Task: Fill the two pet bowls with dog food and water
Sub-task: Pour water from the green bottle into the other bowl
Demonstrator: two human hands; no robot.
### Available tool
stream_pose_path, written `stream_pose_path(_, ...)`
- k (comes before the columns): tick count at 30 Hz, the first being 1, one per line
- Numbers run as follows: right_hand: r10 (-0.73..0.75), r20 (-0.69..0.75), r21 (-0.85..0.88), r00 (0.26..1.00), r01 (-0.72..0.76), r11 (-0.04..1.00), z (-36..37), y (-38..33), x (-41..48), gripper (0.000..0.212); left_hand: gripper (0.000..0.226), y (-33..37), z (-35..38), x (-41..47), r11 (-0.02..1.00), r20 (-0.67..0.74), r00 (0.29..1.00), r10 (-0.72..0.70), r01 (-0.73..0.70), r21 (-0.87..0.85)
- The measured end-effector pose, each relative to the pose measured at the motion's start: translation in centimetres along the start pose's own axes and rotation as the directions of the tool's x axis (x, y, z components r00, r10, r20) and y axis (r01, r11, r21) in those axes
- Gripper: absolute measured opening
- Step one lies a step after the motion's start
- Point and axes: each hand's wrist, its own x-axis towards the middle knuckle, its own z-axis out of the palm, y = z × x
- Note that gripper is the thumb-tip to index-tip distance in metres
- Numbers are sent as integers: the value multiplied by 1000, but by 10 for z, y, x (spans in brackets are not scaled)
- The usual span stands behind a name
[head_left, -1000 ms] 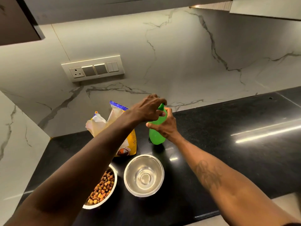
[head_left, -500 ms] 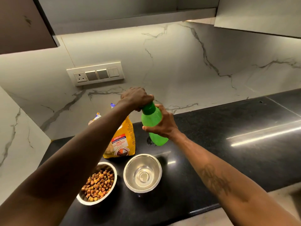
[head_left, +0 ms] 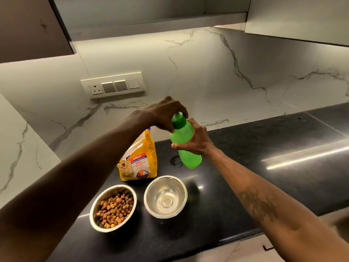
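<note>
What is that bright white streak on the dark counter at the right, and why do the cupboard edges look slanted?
Head view: the streak is glare, the glossy black stone counter mirroring a light under the grey wall cabinets; head view again: the wide-angle lens skews straight edges towards the borders; the near forearms lie in dim shadow, while the green plastic bottle looks sharp.

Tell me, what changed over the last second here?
The right hand lifted the green bottle off the counter and tilted it; the left hand still grips its cap. The kibble bowl, the other bowl and the food bag stayed put.
</note>
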Motion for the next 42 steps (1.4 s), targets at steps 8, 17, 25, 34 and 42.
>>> stream_pose_path(8, -151, 61, -22, 987, 152, 988, -2, -10, -8, 97, 56, 16, 0, -1, 801, 117, 843, -525, 536, -267)
stream_pose_path(17, -42, 66, -25, 997, 43, 999, 2, -2, -16, 103, 114, -10, 20, -18, 1000, 31, 999, 6, -5, -27)
stream_pose_path(25, -61, 122, -44, 991, 67, 997, 3, -8, -18, 99, 48, 4, 7, -22, 950, 150, 972, -181, 212, -229)
stream_pose_path(34, -93, 125, -35, 988, 98, 995, 6, -11, -20, 105, 78, 7, 23, -22, 876, 104, 893, -438, 450, -171)
stream_pose_path(42, -15, 133, -40, 991, 21, 999, 12, -11, -20, 98, 66, 1, 29, -29, 987, 28, 994, -106, 108, -119)
